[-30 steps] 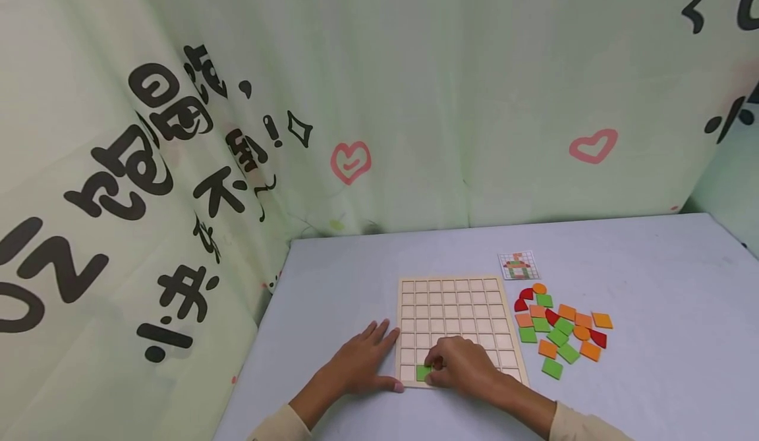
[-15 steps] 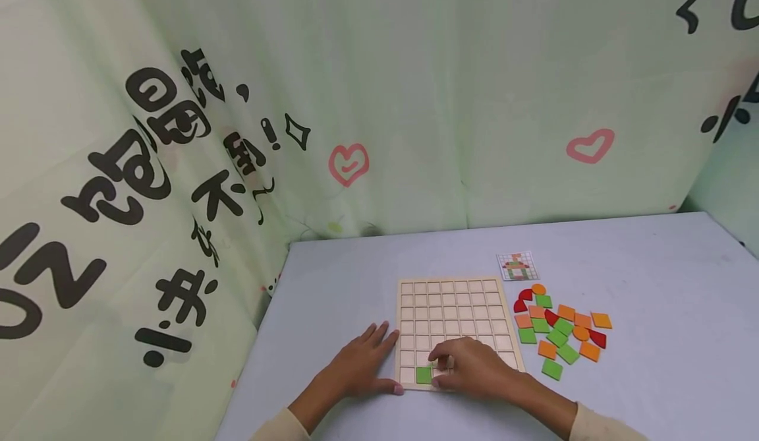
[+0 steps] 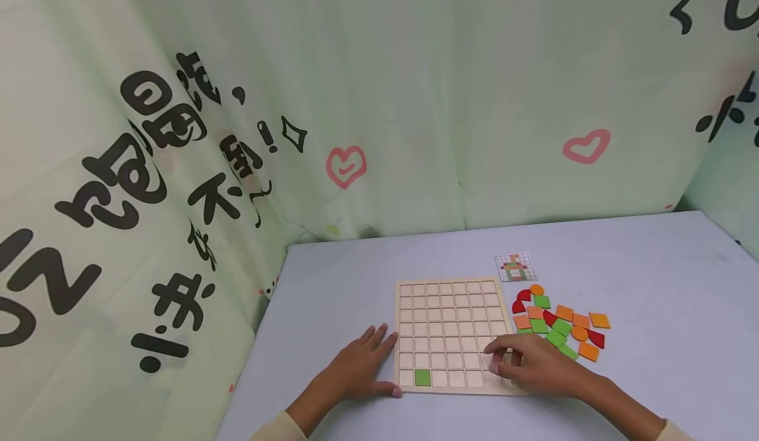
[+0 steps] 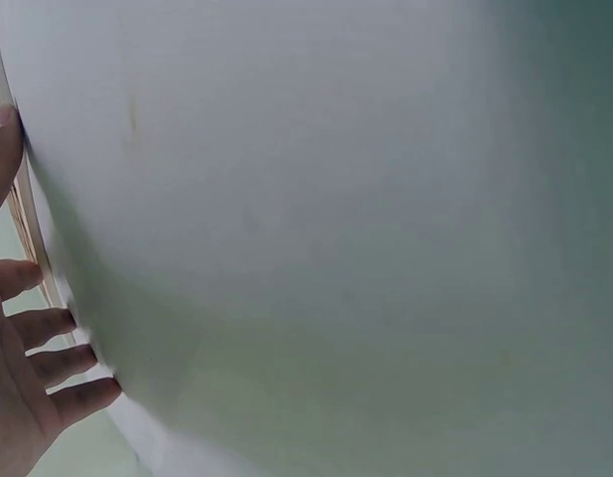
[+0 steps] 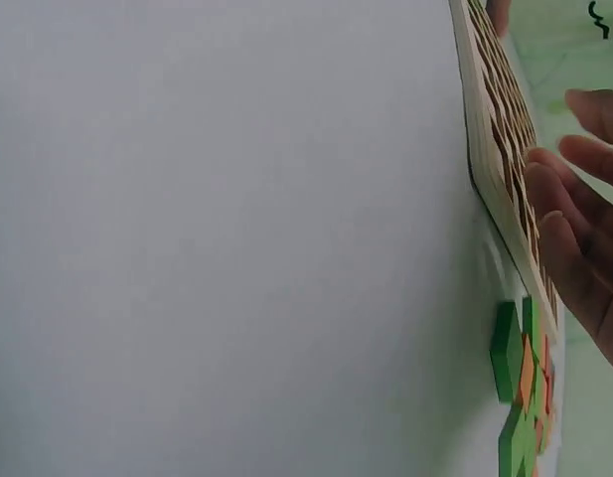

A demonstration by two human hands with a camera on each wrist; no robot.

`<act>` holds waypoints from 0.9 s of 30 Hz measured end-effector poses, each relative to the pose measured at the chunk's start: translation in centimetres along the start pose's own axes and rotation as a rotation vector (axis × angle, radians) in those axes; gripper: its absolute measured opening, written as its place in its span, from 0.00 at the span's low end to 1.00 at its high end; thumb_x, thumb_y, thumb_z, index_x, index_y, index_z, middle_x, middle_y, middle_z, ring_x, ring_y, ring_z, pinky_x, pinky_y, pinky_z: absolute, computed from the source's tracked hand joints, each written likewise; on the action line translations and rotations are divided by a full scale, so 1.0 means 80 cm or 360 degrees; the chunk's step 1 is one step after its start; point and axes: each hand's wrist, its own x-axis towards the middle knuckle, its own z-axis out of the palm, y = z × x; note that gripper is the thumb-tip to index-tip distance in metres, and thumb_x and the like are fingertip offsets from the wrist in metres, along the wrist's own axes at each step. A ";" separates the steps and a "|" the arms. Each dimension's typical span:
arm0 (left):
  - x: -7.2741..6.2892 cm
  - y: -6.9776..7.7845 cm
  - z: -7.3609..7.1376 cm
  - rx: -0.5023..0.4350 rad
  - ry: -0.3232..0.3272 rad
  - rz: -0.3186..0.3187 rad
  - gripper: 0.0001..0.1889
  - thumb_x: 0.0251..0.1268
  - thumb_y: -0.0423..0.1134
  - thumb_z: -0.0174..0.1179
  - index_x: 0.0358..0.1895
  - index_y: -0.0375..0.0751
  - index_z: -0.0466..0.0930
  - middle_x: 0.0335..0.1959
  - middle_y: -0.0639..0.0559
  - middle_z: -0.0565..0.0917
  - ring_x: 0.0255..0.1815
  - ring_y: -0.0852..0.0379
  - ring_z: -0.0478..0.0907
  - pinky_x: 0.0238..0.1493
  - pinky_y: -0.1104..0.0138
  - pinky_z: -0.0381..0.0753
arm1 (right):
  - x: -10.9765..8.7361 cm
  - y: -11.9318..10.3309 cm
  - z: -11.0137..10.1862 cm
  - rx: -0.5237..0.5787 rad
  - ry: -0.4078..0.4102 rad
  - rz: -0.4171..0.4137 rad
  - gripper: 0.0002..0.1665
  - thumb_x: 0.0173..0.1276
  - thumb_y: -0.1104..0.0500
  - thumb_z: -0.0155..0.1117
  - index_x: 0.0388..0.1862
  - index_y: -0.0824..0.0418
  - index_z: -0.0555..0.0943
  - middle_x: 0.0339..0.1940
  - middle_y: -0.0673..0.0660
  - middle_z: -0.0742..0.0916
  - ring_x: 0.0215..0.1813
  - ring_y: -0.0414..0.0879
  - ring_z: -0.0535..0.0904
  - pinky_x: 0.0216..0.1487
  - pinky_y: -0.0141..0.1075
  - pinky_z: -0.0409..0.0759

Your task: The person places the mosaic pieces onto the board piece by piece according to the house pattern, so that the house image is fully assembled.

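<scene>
A wooden grid board [image 3: 456, 390] lies on the table, with one green square tile [image 3: 422, 378] set in its front row, second cell from the left. My left hand [image 3: 360, 363] rests along the board's left edge, fingers spread and thumb at the near corner. Over the board's right front part hovers my right hand [image 3: 536, 365], its fingers loosely bent and nothing between them; the right wrist view shows the hand [image 5: 589, 199] above the board's edge. Beyond that hand lie loose green, orange and red tiles [image 3: 561, 327], some of them hidden behind it.
A small pattern card [image 3: 516, 266] with a coloured figure on a grid lies behind the tiles. The pale table [image 3: 664, 283] extends right of them. A printed curtain [image 3: 415, 98] hangs behind and to the left.
My right hand has let go of the green tile, leaving it in its cell, and moved right across the board toward the loose tiles. My left hand has stayed in place.
</scene>
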 end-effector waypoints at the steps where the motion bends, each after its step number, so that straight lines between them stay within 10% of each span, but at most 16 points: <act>1: 0.000 0.000 0.000 -0.0002 -0.0002 -0.0002 0.54 0.54 0.79 0.55 0.80 0.54 0.56 0.81 0.48 0.58 0.80 0.44 0.58 0.70 0.51 0.71 | -0.005 0.003 -0.005 -0.0012 0.0007 0.0016 0.17 0.69 0.50 0.68 0.52 0.57 0.85 0.35 0.41 0.84 0.27 0.33 0.74 0.28 0.28 0.76; 18: -0.002 -0.001 0.002 -0.0023 0.0006 0.0001 0.54 0.54 0.80 0.53 0.80 0.54 0.55 0.82 0.48 0.57 0.81 0.45 0.57 0.70 0.50 0.71 | -0.059 0.035 -0.040 -0.0575 0.0256 0.0362 0.22 0.55 0.50 0.79 0.48 0.52 0.86 0.40 0.39 0.87 0.41 0.35 0.77 0.37 0.30 0.78; 27: -0.001 -0.001 0.001 -0.0031 -0.0003 -0.0020 0.54 0.53 0.81 0.53 0.81 0.56 0.54 0.82 0.49 0.56 0.81 0.45 0.56 0.70 0.49 0.70 | -0.057 0.041 -0.032 -0.0507 0.0302 0.0499 0.22 0.54 0.51 0.79 0.47 0.55 0.87 0.37 0.43 0.87 0.42 0.43 0.80 0.39 0.41 0.80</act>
